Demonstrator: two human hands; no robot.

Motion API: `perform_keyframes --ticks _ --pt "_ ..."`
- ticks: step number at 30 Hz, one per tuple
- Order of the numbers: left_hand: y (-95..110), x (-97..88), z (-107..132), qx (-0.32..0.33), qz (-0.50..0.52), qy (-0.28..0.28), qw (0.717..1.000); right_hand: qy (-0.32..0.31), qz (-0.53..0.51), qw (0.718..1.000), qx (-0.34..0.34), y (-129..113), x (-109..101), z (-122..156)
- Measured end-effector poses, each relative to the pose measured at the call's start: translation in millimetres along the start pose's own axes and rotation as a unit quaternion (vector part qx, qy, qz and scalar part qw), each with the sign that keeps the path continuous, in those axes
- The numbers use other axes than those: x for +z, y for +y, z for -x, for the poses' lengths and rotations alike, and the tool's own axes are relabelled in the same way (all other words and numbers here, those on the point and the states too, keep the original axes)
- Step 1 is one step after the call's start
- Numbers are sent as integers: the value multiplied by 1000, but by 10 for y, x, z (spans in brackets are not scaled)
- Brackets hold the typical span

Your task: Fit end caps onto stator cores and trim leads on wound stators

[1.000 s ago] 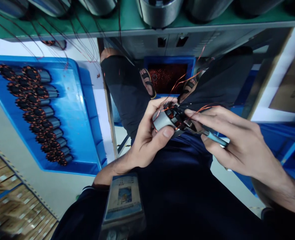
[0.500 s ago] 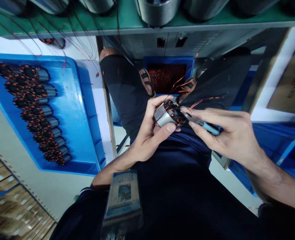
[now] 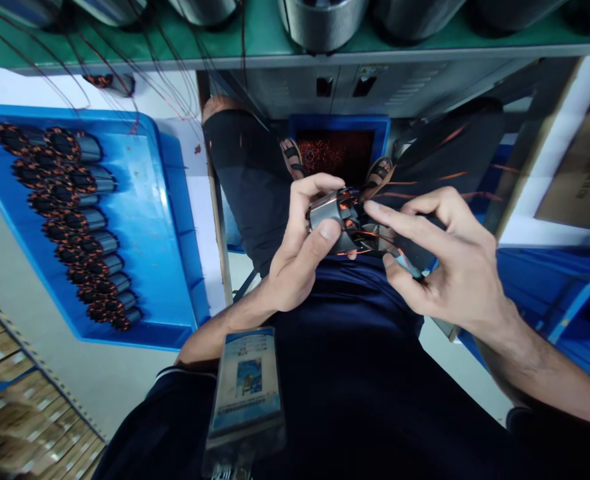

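Left hand (image 3: 295, 267) grips stator (image 3: 326, 211); right hand (image 3: 455, 280), at 3 o'clock, pinches blue-handled tool (image 3: 407, 265) — brace stator, ease tip gently.

The stator (image 3: 331, 215) is silver-grey with copper-orange windings (image 3: 351, 233), and the tool (image 3: 407, 265) has a pale blue handle. The tray (image 3: 147, 200) and bin (image 3: 339, 121) are bright blue, the bin's scrap wire (image 3: 335, 153) rusty red, the bench top (image 3: 257, 37) green.
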State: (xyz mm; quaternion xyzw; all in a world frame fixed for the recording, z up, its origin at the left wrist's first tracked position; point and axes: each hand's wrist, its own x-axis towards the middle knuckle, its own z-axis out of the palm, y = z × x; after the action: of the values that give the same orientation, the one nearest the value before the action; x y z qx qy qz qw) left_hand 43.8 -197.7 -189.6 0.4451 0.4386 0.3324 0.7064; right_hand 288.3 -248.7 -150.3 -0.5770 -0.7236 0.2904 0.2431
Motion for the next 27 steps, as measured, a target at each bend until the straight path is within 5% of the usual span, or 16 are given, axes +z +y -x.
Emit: perform_keyframes --ticks 8,15,21,27 --pt "76 -27 13 25 72 -109 991 29 -33 999 -19 -70 40 -23" --pt "95 -37 -126 2 -14 -38 999 55 -46 997 -26 59 146 -119" --pt "4 -39 -256 -36 79 -41 995 58 -19 998 -9 178 292 -205" --pt "-179 -68 -269 -34 78 1 996 43 -113 993 1 257 448 -340"
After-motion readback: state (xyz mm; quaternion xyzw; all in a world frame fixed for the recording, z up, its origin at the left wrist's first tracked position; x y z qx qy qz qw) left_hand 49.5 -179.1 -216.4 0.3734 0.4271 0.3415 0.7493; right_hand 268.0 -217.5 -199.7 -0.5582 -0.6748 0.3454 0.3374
